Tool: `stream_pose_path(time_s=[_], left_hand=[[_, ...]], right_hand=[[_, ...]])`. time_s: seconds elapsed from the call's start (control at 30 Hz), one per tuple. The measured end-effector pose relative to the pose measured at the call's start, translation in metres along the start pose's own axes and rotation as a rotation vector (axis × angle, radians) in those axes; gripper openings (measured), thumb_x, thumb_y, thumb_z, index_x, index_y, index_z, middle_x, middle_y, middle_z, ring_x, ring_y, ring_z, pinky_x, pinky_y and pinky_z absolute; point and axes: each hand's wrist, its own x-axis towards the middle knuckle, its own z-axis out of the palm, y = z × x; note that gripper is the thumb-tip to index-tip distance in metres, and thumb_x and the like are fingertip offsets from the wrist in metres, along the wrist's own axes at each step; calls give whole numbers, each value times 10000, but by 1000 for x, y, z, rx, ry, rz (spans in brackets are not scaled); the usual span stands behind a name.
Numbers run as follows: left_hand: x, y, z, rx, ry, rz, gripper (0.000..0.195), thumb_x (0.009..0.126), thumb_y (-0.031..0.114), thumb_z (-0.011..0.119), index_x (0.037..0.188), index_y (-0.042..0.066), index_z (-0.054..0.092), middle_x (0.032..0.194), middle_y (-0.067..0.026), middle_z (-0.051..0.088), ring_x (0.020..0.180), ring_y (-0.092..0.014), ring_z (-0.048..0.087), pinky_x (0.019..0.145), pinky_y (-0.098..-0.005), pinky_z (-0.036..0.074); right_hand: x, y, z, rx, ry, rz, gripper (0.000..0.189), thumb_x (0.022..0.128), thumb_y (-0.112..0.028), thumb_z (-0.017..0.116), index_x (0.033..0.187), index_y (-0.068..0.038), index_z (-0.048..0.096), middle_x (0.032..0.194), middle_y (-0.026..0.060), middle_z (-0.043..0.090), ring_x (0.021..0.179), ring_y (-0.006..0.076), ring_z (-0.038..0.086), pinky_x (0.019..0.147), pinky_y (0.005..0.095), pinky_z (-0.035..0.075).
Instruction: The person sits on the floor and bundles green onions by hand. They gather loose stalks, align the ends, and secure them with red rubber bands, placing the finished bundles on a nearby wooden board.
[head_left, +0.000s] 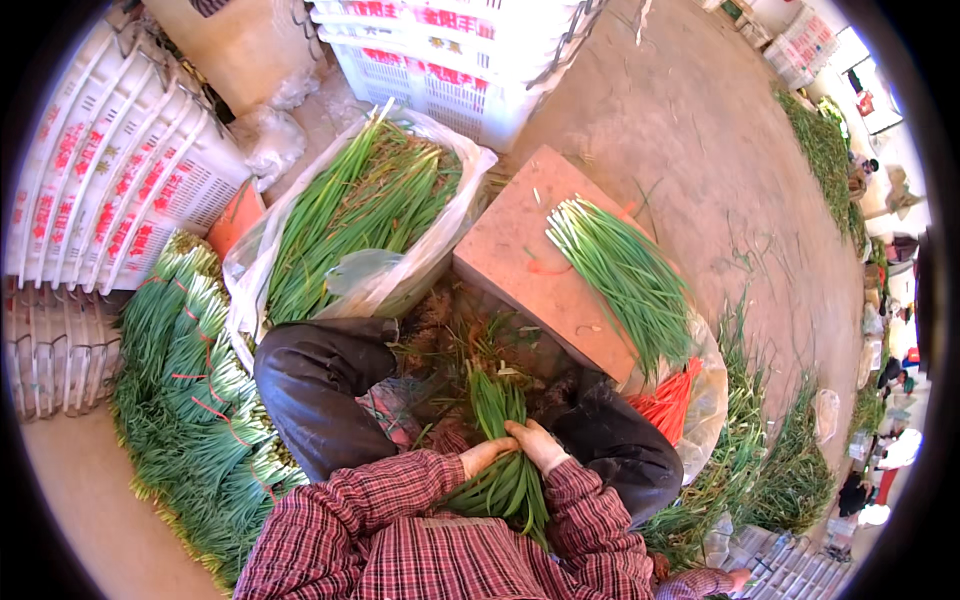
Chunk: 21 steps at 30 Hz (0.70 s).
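Low in front of my checked shirt, my left hand (489, 456) and my right hand (536, 444) grip one bunch of green Chinese chives (496, 401) between my knees. The leaves spread out below my wrists towards my lap. To the right, a loose pile of chives (626, 281) with pale stem ends lies on a reddish-brown block (510, 240). Beside that block, a heap of red ties (673, 405) rests on a clear plastic bag (709, 382). Ahead on the left, a plastic-lined container (469, 176) holds many untrimmed chives (360, 217).
Chive bundles with red ties (199, 420) are stacked at my left. White crates (112, 172) stand behind them, with more crates (435, 82) ahead. Loose leaves (780, 457) litter the floor at right. Another person's sleeve (686, 583) shows at bottom right.
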Motion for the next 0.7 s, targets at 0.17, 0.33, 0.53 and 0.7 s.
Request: stream_pose_path(time_s=[0.17,0.33,0.53,0.7], left_hand=[[7,17,27,16,-152,-54,283,1009,307,618,1162,85,705,1045,-44,744,871,-181,702,790,-347,593],[30,62,55,5,-51,92,620,1004,548,559,1442,111,529,1409,-93,604,1225,-254,616,1014,-447,517],[51,84,36,-274,-92,123,795,941,621,646,1541,156,411,1559,-142,461,1457,-347,380,1185,-603,266],[55,75,38,-251,-80,139,637,960,497,688,1431,104,517,1419,-149,585,1298,-323,558,1138,-529,402]], right_hand=[[10,5,-39,335,-78,102,467,982,-281,665,1236,105,594,1089,149,699,898,214,674,751,335,557],[81,-78,-84,-644,-20,253,1137,854,-814,545,1462,141,438,1425,334,545,1355,387,541,1113,417,441],[46,-97,-73,-771,13,236,1302,768,-909,528,1505,147,334,1442,347,520,1369,414,523,1123,424,436],[5,-69,-52,-929,82,226,1331,710,-663,807,1598,73,143,1511,302,468,1337,379,563,1072,398,489]])
